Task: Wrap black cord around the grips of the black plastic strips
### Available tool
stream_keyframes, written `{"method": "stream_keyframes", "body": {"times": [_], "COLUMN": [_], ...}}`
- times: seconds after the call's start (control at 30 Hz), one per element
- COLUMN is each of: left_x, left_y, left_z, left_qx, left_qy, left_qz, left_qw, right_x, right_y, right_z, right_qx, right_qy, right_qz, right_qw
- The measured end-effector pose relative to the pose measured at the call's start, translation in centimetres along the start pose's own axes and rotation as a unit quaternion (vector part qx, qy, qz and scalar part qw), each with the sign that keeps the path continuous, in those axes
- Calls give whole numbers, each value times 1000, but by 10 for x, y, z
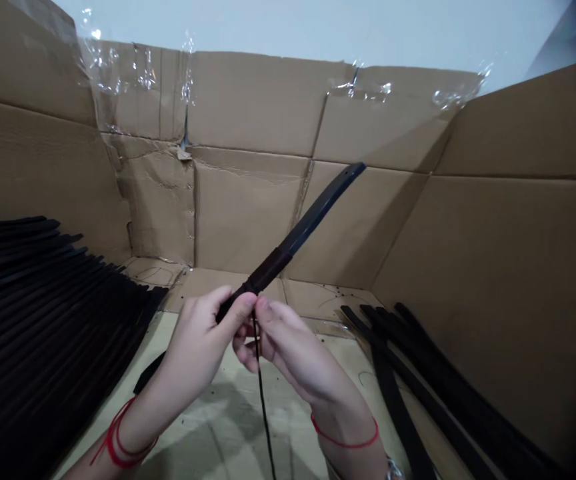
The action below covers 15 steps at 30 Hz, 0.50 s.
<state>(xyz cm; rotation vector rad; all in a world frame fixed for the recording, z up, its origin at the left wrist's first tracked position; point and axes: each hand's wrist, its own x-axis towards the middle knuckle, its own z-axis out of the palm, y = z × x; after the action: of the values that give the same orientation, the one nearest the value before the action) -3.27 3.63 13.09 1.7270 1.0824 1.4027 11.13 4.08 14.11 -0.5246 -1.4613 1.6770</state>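
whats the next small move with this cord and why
Probably draw the cord snug with the right hand: its thumb is at the cord, which hangs down from beside the wrap, while the left hand holds the dark curved strip.

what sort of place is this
Probably a makeshift handwork station, perhaps in a workshop: taped cardboard walls rise around a pale work surface, and long dark strips lie in a dense row on the left, with a few more on the right.
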Motion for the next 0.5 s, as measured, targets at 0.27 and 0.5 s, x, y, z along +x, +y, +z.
{"method": "stream_keyframes", "body": {"times": [0.27,0.5], "left_x": [2,5], "left_y": [1,-8], "left_z": [0,-2], "left_qx": [-228,-352], "left_qy": [-117,-301], "left_qz": [-93,-151], "left_qw": [962,874], "right_x": [8,3], "right_y": [0,1], "right_z": [-5,12], "right_qx": [-32,-129], "right_qy": [180,173], "right_qz": [-108,-163], "right_qw": [977,963]}}
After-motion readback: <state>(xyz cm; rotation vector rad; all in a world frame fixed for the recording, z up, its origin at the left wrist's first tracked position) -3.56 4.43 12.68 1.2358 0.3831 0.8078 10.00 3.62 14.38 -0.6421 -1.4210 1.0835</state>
